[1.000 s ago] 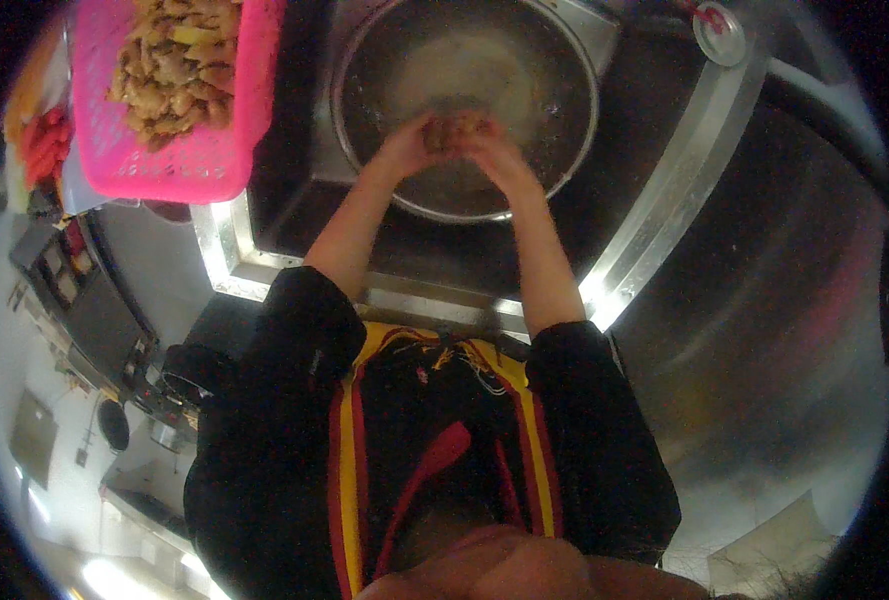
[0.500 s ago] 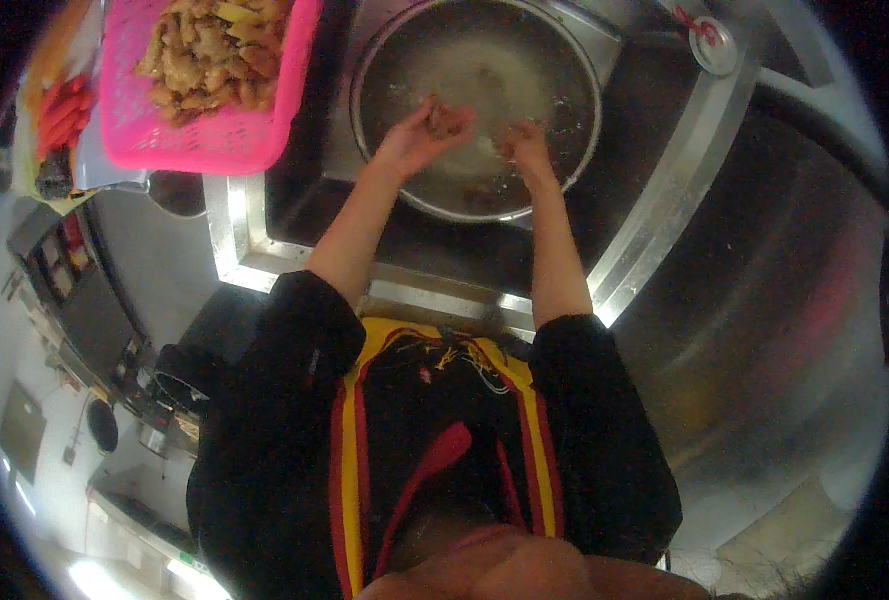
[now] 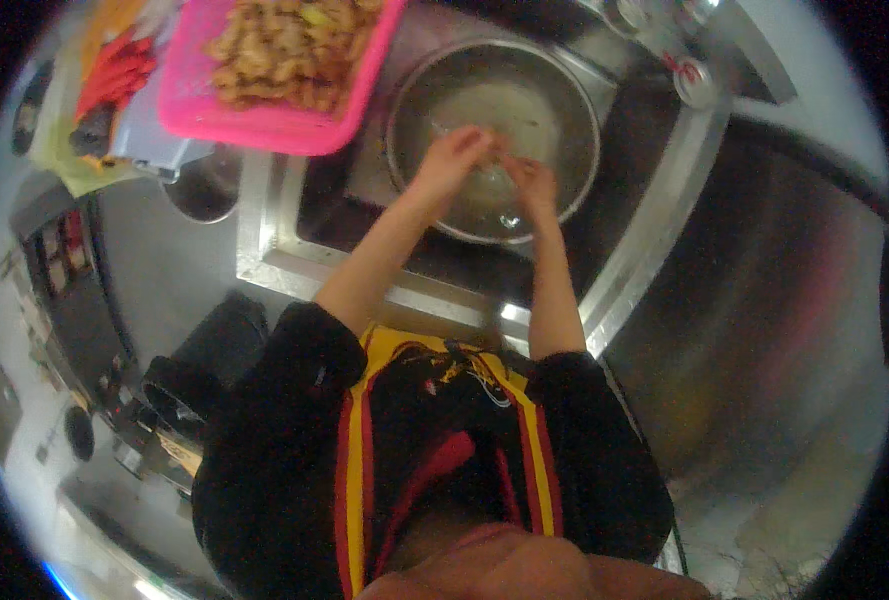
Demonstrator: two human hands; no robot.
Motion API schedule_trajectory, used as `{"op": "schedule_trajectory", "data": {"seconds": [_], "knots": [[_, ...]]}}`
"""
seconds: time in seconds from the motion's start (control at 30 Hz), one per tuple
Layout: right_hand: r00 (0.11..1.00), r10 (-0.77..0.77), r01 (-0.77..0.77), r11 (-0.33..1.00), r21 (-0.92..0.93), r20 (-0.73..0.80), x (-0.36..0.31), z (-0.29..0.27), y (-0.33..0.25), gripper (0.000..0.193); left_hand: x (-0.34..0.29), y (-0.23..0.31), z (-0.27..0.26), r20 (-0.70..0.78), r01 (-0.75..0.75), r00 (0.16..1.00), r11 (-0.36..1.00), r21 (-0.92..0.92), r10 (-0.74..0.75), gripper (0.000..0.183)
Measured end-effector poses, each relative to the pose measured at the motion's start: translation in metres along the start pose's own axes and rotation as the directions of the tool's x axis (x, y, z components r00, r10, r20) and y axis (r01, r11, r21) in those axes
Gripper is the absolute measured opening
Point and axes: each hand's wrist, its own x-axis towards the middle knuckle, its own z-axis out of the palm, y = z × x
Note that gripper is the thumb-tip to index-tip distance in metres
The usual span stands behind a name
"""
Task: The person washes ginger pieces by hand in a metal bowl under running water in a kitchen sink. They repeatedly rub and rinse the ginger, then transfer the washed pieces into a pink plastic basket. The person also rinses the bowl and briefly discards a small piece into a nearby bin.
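Note:
A wide round metal basin [image 3: 391,140] of cloudy water [image 3: 554,125] stands in a steel sink. Over the water, my left hand [image 3: 459,152] and my right hand [image 3: 532,184] meet near the basin's middle, their fingertips close together. The fingers of both are bent and pinched inward; whatever lies between them is too small and blurred to name. To the left, a bright pink plastic basket [image 3: 314,140] holds a heap of knobbly light-brown pieces that look like ginger root [image 3: 284,55].
The sink's steel front edge [image 3: 414,290] runs between me and the basin. Red items [image 3: 119,75] and a pale plastic tray [image 3: 169,145] lie left of the basket. A round metal piece with red on it [image 3: 694,82] sits at the sink's right corner. A black bin-like container [image 3: 179,385] stands lower left.
My hands, apart over the water before, have come together near the basin's middle. The whole view has shifted, so the basket and basin appear farther right.

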Motion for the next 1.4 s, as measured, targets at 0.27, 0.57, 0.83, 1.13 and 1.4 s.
{"op": "schedule_trajectory", "data": {"seconds": [0.27, 0.57, 0.83, 1.13, 1.4], "knots": [[0.871, -0.465, 0.388, 0.85, 0.356, 0.161, -0.024, -0.001, -0.197, 0.027, -0.044, 0.141, -0.056, -0.094, -0.422, 0.588, 0.403, 0.812, 0.803, 0.022], [0.598, -0.796, 0.798, 0.602, 0.019, 0.093, 0.022, -0.042, -0.306, 0.036, 0.017, 0.222, -0.149, -0.141, -0.008, 0.414, 0.158, 0.987, 0.899, 0.036], [0.946, -0.311, 0.291, 0.684, -0.669, 0.093, 0.132, -0.065, -0.029, 0.041, 0.04, 0.212, -0.196, -0.341, -0.102, 0.601, 0.492, 0.865, 0.723, 0.026], [1.0, 0.0, -0.004, 0.919, -0.395, -0.009, 0.126, 0.051, 0.118, 0.054, 0.028, 0.235, -0.167, 0.272, 0.259, 0.415, -0.4, 0.879, 0.868, 0.032], [0.896, -0.435, 0.406, 0.719, -0.563, 0.091, 0.124, 0.144, 0.069, 0.051, -0.024, 0.111, -0.031, 0.208, -0.518, 0.613, 0.189, 0.835, 0.763, 0.019]]}}
